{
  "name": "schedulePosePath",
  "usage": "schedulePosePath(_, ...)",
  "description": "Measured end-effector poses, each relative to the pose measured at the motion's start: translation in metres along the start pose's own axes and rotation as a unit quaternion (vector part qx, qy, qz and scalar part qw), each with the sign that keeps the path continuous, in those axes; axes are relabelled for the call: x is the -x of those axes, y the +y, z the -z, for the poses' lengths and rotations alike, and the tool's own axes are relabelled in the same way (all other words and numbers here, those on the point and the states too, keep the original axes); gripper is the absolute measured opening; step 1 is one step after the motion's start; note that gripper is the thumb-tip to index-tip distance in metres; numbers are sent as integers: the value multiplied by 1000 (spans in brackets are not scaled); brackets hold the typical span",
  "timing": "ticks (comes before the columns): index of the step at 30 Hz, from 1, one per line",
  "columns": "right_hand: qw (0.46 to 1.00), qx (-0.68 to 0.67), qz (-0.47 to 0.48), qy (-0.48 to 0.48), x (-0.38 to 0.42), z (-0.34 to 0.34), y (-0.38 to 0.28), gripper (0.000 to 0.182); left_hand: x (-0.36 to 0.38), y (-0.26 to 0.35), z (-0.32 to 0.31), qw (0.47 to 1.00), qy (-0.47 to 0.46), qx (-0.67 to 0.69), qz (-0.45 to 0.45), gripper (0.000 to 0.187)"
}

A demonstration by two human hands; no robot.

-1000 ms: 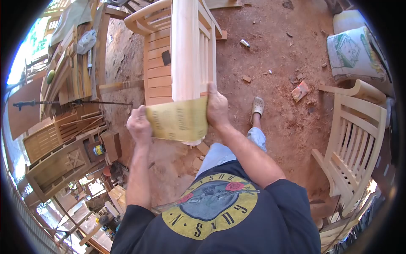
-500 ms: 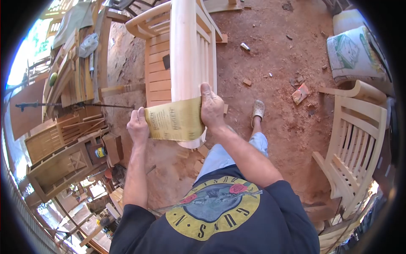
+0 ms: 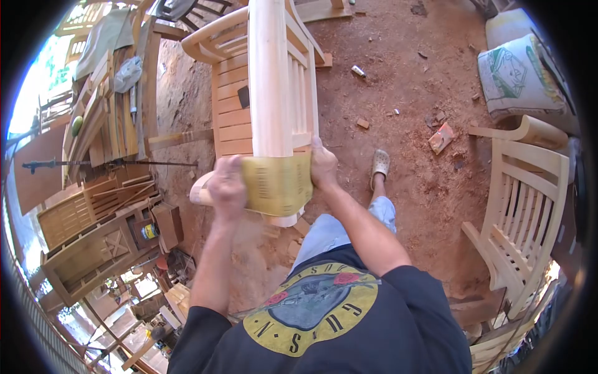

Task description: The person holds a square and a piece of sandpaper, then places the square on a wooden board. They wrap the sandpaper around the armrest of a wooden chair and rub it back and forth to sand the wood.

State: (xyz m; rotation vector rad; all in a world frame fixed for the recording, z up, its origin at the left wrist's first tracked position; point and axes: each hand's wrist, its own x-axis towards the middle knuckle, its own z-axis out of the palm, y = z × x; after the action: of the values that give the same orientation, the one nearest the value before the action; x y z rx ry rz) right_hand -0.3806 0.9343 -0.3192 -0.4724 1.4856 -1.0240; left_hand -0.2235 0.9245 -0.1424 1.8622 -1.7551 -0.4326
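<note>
Centrally, a sandpaper sheet point(image 3: 277, 186) wraps a pale wooden rail point(image 3: 268, 81) running toward twelve o'clock; the left hand point(image 3: 227, 187) grips its nine-o'clock edge, the right hand point(image 3: 323, 167) its three-o'clock edge. Likely light, flexible and tearable, it suits holding at opposite edges.

Reddish dirt floor point(image 3: 374, 93) — slatted furniture point(image 3: 532, 154)

Head view, steeply down past the chest

The one camera sits on the person's head, facing forward and down. The shirt point(image 3: 324, 324) is nearest, filling the bottom; the left hand point(image 3: 227, 188) and right hand point(image 3: 324, 164) come mid-frame, the bench point(image 3: 269, 81) reaching the top. The wide, round-edged view takes in ground point(image 3: 408, 93) and a chair point(image 3: 536, 157) at right.
</note>
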Motion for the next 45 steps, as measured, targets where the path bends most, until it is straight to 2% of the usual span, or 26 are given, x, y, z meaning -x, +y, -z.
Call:
schedulePosePath(3,997,57,-53,15,-8,0,28,63,4,26,-11,999,-32,-9,-21,41)
schedulePosePath(4,995,88,-28,42,-11,-4,29,64,5,16,-10,1000,-3,-18,7,39)
schedulePosePath(7,994,-92,49,-29,23,-17,-47,60,-6,-65,20,986,10,-121,114,37)
schedulePosePath(8,982,-170,69,-42,30,-21,-66,59,-1,-71,19,988,7,-122,99,38)
schedulePosePath(10,994,-100,35,-26,19,-17,-46,64,-6,-78,14,991,2,-118,57,39)
schedulePosePath(13,998,-45,-35,4,-13,-14,40,64,-10,11,-14,999,-14,-4,-35,44)
schedulePosePath(15,998,25,-49,30,-17,-10,48,62,-7,15,-13,999,-25,-26,-23,43)
schedulePosePath(16,999,-9,-36,20,-21,-8,50,62,-9,17,-14,999,-27,-37,-21,43)
schedulePosePath(19,995,-97,4,-14,15,-3,-53,59,-19,-46,11,987,2,-122,104,39)
schedulePosePath(21,989,-133,48,-48,23,-12,-88,59,-14,-79,15,987,10,-132,87,38)
schedulePosePath(22,995,-65,60,-42,21,-9,-84,60,-16,-89,14,988,14,-133,73,37)
schedulePosePath(25,999,12,-42,28,-9,-12,-23,62,-21,-3,-8,1000,1,12,-26,37)
schedulePosePath(26,996,-48,-63,-27,-21,-8,18,64,-17,13,-11,1000,-15,-2,-24,37)
schedulePosePath(28,996,-40,-76,-6,-29,-12,45,64,-20,35,-20,999,-37,-18,-29,37)
schedulePosePath(29,996,-37,-78,4,-32,-12,46,65,-24,26,-19,999,-16,-35,-15,38)
schedulePosePath(30,993,-104,-55,16,-16,-11,5,66,-27,2,-12,999,0,-54,-2,38)
schedulePosePath(32,996,-80,11,-27,1,-9,-60,67,-33,-50,3,992,13,-114,58,41)
schedulePosePath(34,991,-117,43,-57,17,-11,-103,66,-26,-71,1,990,13,-132,54,42)
schedulePosePath(36,999,-47,14,-7,-6,-16,-64,66,-31,-54,-6,991,3,-120,59,40)
schedulePosePath(37,1000,-10,-3,16,-17,-16,-43,66,-31,-24,-15,996,-1,-82,33,39)
schedulePosePath(38,997,24,-63,31,-21,-8,-33,65,-29,11,-22,999,-5,-46,9,38)
schedulePosePath(40,997,-21,-64,47,-33,-13,12,66,-29,36,-26,999,-14,-21,-39,37)
schedulePosePath(41,996,-42,-61,54,-40,-15,24,66,-30,28,-24,999,2,-38,-25,37)
schedulePosePath(43,998,-58,-8,30,-28,-21,-20,68,-40,-13,-16,997,31,-72,-7,39)
schedulePosePath(44,998,-64,12,18,-15,-21,-42,69,-47,-34,-7,993,32,-108,43,40)
schedulePosePath(45,998,-60,16,-6,-5,-20,-59,71,-44,-50,-2,992,18,-118,47,41)
